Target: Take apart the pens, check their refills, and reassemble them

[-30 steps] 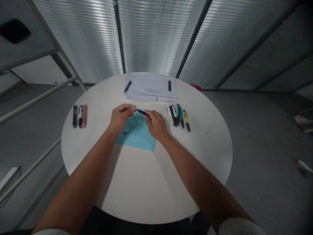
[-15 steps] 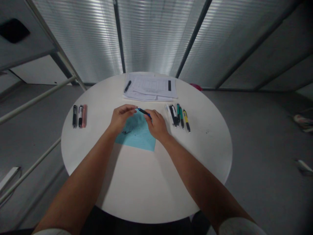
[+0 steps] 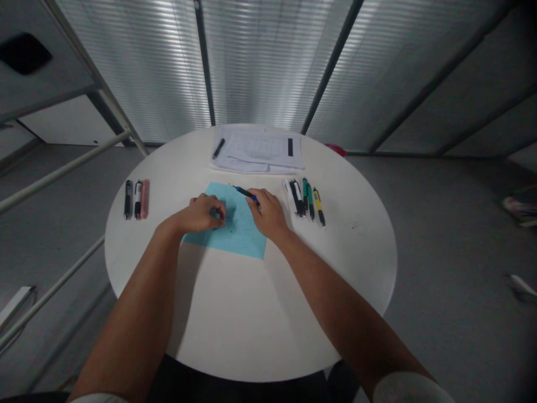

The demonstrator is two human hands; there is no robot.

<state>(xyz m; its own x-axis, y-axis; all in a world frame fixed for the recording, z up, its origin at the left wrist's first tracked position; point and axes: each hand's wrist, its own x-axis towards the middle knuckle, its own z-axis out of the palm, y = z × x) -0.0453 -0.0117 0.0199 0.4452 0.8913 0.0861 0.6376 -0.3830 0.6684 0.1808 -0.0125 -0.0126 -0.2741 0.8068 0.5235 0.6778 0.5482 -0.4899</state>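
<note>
Your right hand (image 3: 267, 215) is closed in a narrow pinch around a slim blue-and-black pen (image 3: 245, 193), which lies almost flat, its tip pointing left and away from you. Your left hand (image 3: 201, 214) rests, curled, on the left part of a pale blue paper sheet (image 3: 239, 235); you can't tell whether its fingers hold anything. That sheet lies askew in the middle of a round white table (image 3: 335, 257), with your right hand at its right edge.

Just right of your right hand, a row of colourful pens (image 3: 305, 198) lies side by side, including green and yellow ones. Well to your left lie three pens (image 3: 136, 200) in black, black-and-white and pink. At the far edge is a stack of white printed papers (image 3: 257, 150), with a black pen (image 3: 218, 148) on it. Beyond the table, a small red object (image 3: 335, 149) sits past the far right rim, against ribbed translucent wall panels (image 3: 260, 61).
</note>
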